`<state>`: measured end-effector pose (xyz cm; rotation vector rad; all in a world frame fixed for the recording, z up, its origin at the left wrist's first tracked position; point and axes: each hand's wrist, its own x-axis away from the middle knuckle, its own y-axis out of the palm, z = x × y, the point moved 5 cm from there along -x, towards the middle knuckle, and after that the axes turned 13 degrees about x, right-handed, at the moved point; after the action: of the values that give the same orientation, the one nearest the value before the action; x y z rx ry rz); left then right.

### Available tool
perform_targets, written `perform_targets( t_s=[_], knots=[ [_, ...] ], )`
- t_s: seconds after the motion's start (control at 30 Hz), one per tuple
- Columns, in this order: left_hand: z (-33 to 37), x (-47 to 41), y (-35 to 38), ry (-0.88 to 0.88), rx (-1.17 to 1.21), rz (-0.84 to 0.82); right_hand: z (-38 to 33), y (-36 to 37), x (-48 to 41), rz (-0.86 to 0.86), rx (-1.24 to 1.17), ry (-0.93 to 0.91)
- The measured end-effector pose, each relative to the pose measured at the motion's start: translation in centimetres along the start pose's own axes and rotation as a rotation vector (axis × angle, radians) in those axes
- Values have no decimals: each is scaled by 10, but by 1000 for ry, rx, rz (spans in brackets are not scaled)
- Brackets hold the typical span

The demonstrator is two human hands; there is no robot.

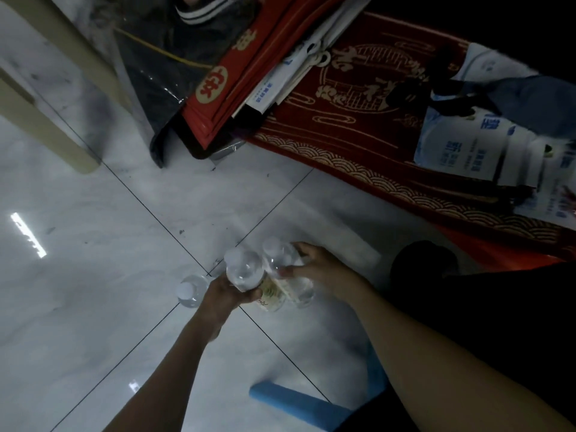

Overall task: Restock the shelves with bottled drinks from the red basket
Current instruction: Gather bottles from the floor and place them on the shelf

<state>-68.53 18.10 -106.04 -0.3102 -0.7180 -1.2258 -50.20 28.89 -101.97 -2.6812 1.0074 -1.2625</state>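
Several clear water bottles with white caps are bunched low in the head view over the pale tiled floor. My left hand (226, 293) grips the middle bottle (243, 271) from below. My right hand (321, 269) holds another bottle (279, 255) beside it, fingers curled round its side. A third bottle (190, 291) shows to the left of my left hand; whether it stands on the floor or is carried I cannot tell. A labelled bottle (274, 296) lies under the two held ones. No red basket or shelf is visible.
A red and gold patterned mat (367, 120) lies ahead on the right with blue-white packs (467, 151) on it. Red folders and a dark bag (218, 88) lean at upper centre. A beige furniture leg (46, 120) stands left. A blue stool edge (296, 403) is below.
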Motion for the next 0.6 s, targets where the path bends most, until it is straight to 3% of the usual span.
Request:
perform_targets(
  t_s=[0.13, 0.33, 0.5, 0.6],
  knots=[
    [35, 17, 9, 65, 59, -1, -32, -13, 15, 99, -138, -71],
    [99, 53, 62, 287, 265, -40, -64, -44, 50, 283, -314, -23],
    [173, 95, 113, 481, 309, -125, -99, -78, 103, 410, -493, -213],
    [208, 120, 144, 483, 371, -207, -118, -110, 158, 514, -467, -326]
  ],
)
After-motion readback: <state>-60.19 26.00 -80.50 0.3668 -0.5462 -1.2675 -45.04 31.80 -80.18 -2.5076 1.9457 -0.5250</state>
